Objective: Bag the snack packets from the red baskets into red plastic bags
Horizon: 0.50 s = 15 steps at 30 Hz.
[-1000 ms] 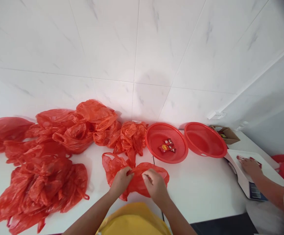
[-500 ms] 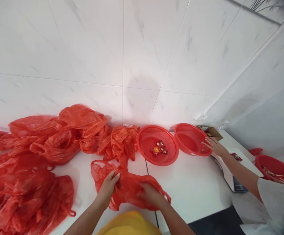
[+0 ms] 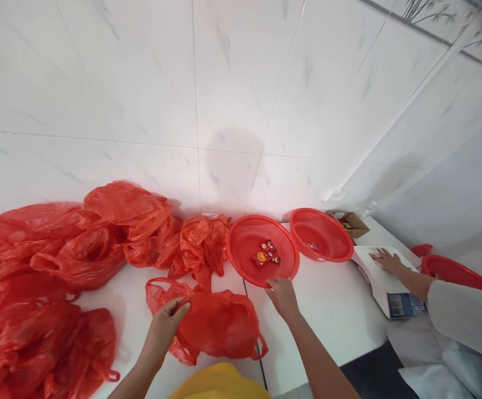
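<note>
My left hand (image 3: 167, 324) pinches the edge of a red plastic bag (image 3: 220, 327) between thumb and fingers. The bag lies spread on the white table in front of me, its handle loops to either side. With closed fingers, my right hand (image 3: 283, 296) grips the near rim of a round red plastic basket (image 3: 241, 267). Several small red-wrapped packets (image 3: 265, 255) sit together in the bottom of that basket. Part of the rim is hidden under my right fingers.
Red plastic bags (image 3: 112, 238) heap up on the left. To the right stand a second red basket (image 3: 328, 238) with a small packet inside, a cardboard box (image 3: 358, 226) and a white scale (image 3: 384, 282). A co-worker's hand (image 3: 390, 260) lies over the scale's plate.
My right hand has come out of the bag area and moved up to the basket rim. My left hand still holds the bag. The co-worker's hand has moved from the second basket to the scale.
</note>
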Tool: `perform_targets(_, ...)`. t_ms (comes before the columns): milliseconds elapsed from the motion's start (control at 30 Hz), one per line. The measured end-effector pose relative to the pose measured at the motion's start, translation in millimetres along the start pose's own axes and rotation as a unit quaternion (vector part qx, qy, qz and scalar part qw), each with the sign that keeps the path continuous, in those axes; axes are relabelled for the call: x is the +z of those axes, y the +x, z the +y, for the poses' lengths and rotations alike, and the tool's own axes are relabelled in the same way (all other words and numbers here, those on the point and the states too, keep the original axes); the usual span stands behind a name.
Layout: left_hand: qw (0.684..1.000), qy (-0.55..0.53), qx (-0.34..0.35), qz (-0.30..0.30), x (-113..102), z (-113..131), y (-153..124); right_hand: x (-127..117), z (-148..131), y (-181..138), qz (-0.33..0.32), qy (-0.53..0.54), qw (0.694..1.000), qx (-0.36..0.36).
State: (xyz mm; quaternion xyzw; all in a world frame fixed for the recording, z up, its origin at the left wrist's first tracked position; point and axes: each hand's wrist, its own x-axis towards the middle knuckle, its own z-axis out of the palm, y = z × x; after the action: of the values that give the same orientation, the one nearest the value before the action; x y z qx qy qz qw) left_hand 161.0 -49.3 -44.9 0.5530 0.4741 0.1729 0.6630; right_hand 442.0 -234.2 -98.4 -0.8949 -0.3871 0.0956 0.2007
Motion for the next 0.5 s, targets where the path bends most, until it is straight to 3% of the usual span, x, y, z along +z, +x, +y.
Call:
perform_targets(133, 0.999, -0.022, -0.019, 0.030, -6, 4, 2, 7, -3, -33, -0.020, -0.071, 0.997, -0.010)
perform_targets(233, 0.996, -0.084, -0.030, 0.016, -9, 5, 6, 9, -7, -57, -0.042, -0.078, 0.996, -0.003)
perform_targets(400, 0.984, -0.170, -0.047, 0.018, -9, 8, 11, 12, 8, -77, -0.106, 0.069, 0.991, 0.034)
perform_targets(500, 0.982, -0.179, -0.056, 0.024, -7, 13, 9, 11, 35, -67, -0.051, 0.132, 0.985, 0.103)
